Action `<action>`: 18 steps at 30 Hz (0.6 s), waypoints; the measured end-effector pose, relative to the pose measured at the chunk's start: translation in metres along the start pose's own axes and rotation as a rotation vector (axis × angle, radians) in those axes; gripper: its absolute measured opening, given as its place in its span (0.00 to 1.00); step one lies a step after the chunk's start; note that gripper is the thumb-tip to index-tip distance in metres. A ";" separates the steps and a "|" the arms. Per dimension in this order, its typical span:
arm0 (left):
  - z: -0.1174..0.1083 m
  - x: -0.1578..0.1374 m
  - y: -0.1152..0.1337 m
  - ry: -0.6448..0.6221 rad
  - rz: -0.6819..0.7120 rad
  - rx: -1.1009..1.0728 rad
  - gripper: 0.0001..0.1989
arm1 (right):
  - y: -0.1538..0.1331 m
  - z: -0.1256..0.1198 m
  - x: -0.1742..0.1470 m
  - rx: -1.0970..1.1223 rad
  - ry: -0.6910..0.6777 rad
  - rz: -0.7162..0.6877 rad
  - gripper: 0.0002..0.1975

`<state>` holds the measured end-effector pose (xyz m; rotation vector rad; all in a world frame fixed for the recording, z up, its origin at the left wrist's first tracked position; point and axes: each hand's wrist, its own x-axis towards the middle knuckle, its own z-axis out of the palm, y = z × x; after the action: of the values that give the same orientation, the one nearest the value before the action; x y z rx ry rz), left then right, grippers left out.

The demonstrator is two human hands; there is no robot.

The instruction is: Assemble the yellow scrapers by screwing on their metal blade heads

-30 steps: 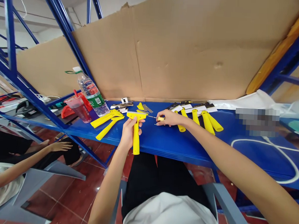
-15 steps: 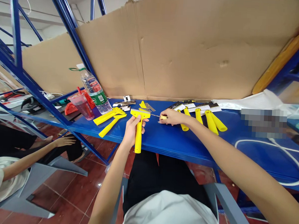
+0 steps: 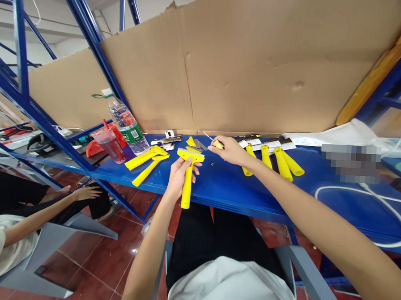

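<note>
My left hand [image 3: 179, 175] is closed round a yellow scraper [image 3: 187, 185], its wide head turned up and its handle hanging toward me past the table edge. In my right hand [image 3: 230, 150] is a small screwdriver [image 3: 217, 144] with a pale yellow handle, its thin shaft pointing up and left. Tiny screws [image 3: 212, 164] lie on the blue table just below that hand. Behind the scraper head are loose metal blades [image 3: 200, 144] and a small yellow piece [image 3: 191, 141]. More yellow scraper parts [image 3: 149, 169] rest to the left of my left hand.
Yellow handles [image 3: 282, 164] and packaged blades [image 3: 276, 143] lie on the right of the blue table [image 3: 225, 187]. A water bottle [image 3: 129, 126] and a red cup [image 3: 110, 143] stand at left. A white cable [image 3: 392, 209] curls at right. Another person's hand [image 3: 88, 191] is far left.
My right hand has lifted away from the scraper head, and the screwdriver's tip has swung upward. Tiny screws now show on the table. The scraper has shifted slightly right and toward me.
</note>
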<state>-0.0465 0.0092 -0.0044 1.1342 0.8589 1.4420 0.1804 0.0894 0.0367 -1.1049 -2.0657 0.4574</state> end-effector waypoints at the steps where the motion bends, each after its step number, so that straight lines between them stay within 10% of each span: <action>1: 0.000 0.000 0.000 0.004 0.005 0.008 0.22 | -0.003 0.001 0.000 0.051 0.021 0.013 0.11; 18: -0.035 0.013 0.014 0.250 0.093 -0.064 0.16 | 0.030 0.013 -0.003 -0.206 -0.253 0.004 0.06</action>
<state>-0.0840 0.0216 0.0009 0.9693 0.9353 1.7019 0.1890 0.1044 0.0086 -1.2225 -2.3750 0.4104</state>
